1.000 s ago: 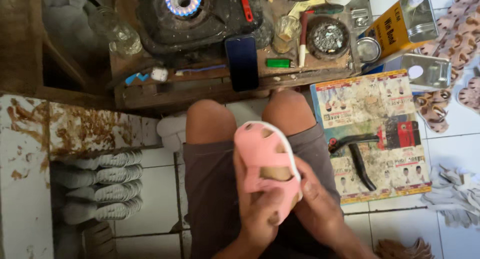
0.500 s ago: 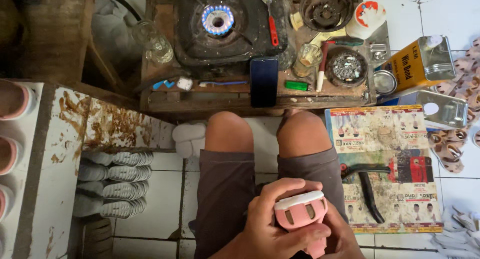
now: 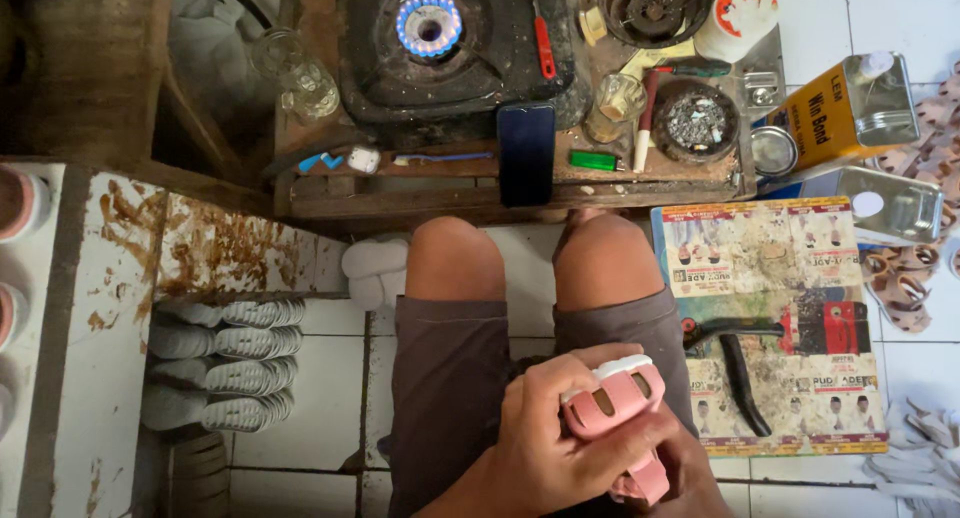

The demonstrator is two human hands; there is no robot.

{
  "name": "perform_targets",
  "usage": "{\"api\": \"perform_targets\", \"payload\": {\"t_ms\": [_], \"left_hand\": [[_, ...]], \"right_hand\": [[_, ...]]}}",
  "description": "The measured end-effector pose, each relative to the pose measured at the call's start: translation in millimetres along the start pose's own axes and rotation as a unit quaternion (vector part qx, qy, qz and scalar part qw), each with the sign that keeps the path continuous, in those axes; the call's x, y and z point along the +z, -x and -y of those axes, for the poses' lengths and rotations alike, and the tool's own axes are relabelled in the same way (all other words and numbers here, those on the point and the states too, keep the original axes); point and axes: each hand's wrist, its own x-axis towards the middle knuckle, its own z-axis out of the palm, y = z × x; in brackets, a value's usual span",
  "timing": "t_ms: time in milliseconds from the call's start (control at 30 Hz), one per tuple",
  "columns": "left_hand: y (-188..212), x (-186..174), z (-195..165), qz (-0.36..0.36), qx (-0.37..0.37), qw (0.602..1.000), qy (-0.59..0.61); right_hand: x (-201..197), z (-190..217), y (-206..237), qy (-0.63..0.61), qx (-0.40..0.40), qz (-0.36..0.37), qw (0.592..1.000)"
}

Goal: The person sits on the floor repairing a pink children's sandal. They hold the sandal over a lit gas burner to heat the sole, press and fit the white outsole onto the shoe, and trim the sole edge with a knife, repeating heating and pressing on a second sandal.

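Two hands are closed on one pink sandal [image 3: 615, 413], which is held over the lap, just below the knees: the left hand [image 3: 545, 448] is wrapped over its strap end with fingers curled tight, while the right hand [image 3: 690, 468] is cupped beneath and mostly hidden, so its exact hold cannot be told. Slipping is the nearest risk, as it is judged: the sandal is gripped at one end only, and if pressure is eased it could be dropped onto the tiled floor between the legs. A second risk lies ahead of the hands, on the low bench [image 3: 420, 193], where a burner [image 3: 428, 25] is lit with a blue flame; should the sandal be brought forward carelessly, its soft material could be scorched or fingers burnt. A phone [image 3: 525, 153] is stood at the bench edge just above the knees and could be knocked off by a raised knee. To the right of the hands, black pliers [image 3: 735, 363] lie on a printed sheet [image 3: 770, 268] on the floor, and cans [image 3: 850, 108] stand beyond them, near enough to be tipped by a reaching arm. Stacked grey soles [image 3: 220, 363] are kept well apart to the left.
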Motion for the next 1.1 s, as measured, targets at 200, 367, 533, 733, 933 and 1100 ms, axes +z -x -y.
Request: {"api": "perform_targets", "payload": {"t_ms": [200,367,533,733,933,1100], "left_hand": [[-8,30,7,0.045,-0.139,0.984,0.107],[-5,57,30,0.054,-0.27,0.947,0.163],[12,54,54,0.056,-0.329,0.927,0.172],[23,53,74,0.082,-0.339,0.928,0.129],[25,53,77,0.098,-0.348,0.926,0.113],[24,56,77,0.092,-0.36,0.924,0.095]], "right_hand": [[-30,18,6,-0.162,-0.144,-0.073,0.973],[-134,30,7,-0.304,-0.07,-0.294,0.903],[-211,24,-1,-0.336,0.023,-0.525,0.781],[-231,6,29,-0.154,0.151,-0.537,0.815],[-258,6,44,0.159,0.124,-0.582,0.788],[-274,-5,44,0.232,0.13,-0.565,0.781]]}}
